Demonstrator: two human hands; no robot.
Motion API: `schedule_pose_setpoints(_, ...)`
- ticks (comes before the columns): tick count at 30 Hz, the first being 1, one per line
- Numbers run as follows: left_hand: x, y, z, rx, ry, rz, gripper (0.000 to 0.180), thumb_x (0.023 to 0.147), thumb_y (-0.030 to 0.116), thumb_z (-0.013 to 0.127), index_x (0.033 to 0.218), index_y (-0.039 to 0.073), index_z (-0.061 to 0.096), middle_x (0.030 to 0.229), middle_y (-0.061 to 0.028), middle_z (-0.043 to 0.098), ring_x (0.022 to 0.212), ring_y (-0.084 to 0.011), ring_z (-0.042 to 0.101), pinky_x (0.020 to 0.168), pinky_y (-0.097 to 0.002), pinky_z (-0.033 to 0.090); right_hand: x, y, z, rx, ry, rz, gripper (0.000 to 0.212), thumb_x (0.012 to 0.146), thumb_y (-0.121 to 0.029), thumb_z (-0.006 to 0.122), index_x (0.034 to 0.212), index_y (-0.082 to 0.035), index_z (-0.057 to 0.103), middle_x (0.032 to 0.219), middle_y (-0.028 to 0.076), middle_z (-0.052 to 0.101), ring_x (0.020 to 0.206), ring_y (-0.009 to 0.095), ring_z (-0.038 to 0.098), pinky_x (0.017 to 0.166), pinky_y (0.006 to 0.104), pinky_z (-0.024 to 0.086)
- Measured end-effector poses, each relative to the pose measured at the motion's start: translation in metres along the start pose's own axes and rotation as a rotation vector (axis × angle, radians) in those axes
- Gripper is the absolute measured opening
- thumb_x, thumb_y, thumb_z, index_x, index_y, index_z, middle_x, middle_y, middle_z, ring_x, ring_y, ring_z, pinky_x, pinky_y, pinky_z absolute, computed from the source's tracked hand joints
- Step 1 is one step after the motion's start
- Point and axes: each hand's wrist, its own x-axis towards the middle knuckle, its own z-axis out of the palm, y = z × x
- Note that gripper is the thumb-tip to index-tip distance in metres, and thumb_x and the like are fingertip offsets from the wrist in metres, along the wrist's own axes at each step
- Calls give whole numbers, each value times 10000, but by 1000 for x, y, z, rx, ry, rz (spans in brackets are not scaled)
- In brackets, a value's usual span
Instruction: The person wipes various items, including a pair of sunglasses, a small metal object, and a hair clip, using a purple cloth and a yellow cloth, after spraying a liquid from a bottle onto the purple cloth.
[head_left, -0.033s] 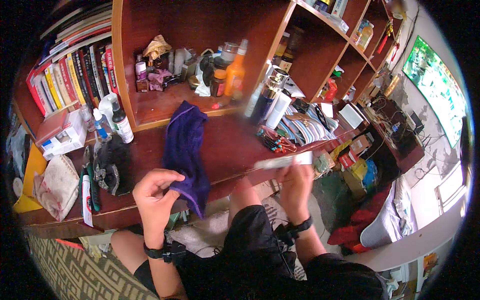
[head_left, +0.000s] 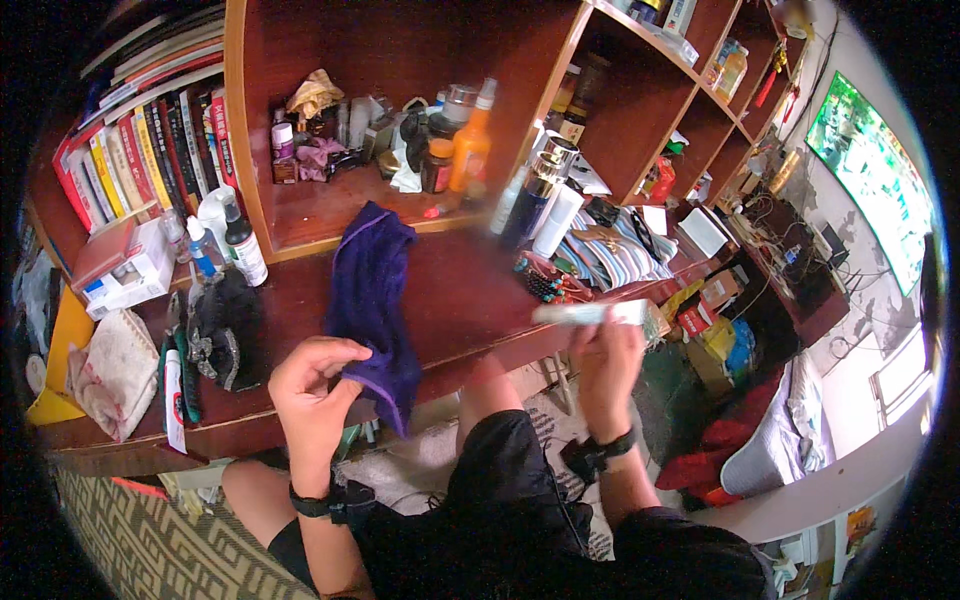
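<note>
The dark red wooden desk [head_left: 455, 290] and its shelves spread out beyond the fingertips of the person's left hand [head_left: 318, 380] and right hand [head_left: 608, 365]. Far to the right of the right fingers, a lit screen [head_left: 870, 170] is mounted on the wall. The purple cloth [head_left: 372, 280] lies across the desk, running away from the left fingers, its near end drooping over the front edge; thumb and forefinger are brought together on its side edge, the other fingers curled in. Beyond the right fingertips rests a striped pouch [head_left: 615, 255]. Well to the left of the left fingers is a cream cloth [head_left: 115, 375], with a black fluffy item [head_left: 225, 325] nearer to them. An orange bottle [head_left: 470, 150] stands on the shelf, past the left fingers and to their right. The right fingers are closed around a slim white object [head_left: 595, 313], held level but blurred, so its kind cannot be told.
</note>
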Motion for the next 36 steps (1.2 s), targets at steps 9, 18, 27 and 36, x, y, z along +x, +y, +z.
schedule_pose_setpoints(9, 13, 5, 18, 107, 197, 194, 276, 733, -165, 660, 873, 15, 505, 922, -59, 537, 851, -148, 536, 782, -267, 456, 196, 16, -104, -774, 44, -655, 346, 1006, -265, 573, 1237, -12, 616, 1053, 122, 687, 948, 205, 648, 835, 317, 485)
schedule_pose_setpoints(18, 3, 4, 9, 116, 156, -170, 250, 972, 139, 514, 849, -45, 629, 798, -13, 604, 840, -125, 559, 785, -279, 460, 218, 35, -112, -1324, -156, -446, 487, 945, -502, 565, 1139, -64, 653, 1238, 165, 603, 1199, 396, 500, 1027, 480, 390)
schedule_pose_setpoints(27, 5, -1, -8, 177, -121, -27, 425, 1035, 317, 399, 1261, -14, 537, 1194, -108, 641, 1033, -210, 626, 941, -358, 500, 136, -76, 39, -908, -237, -1098, 94, 872, -89, 656, 897, -1, 635, 910, 111, 649, 828, 267, 605, 764, 342, 472)
schedule_pose_setpoints(36, -11, -39, -34, -576, 197, -353, 576, 1071, 471, 322, 1447, 38, 383, 1399, -82, 524, 1228, -234, 546, 1067, -383, 441, 229, -105, 216, -1388, -915, -1032, 345, 895, -341, 600, 1096, -66, 653, 1003, 176, 690, 974, 357, 668, 833, 458, 539)
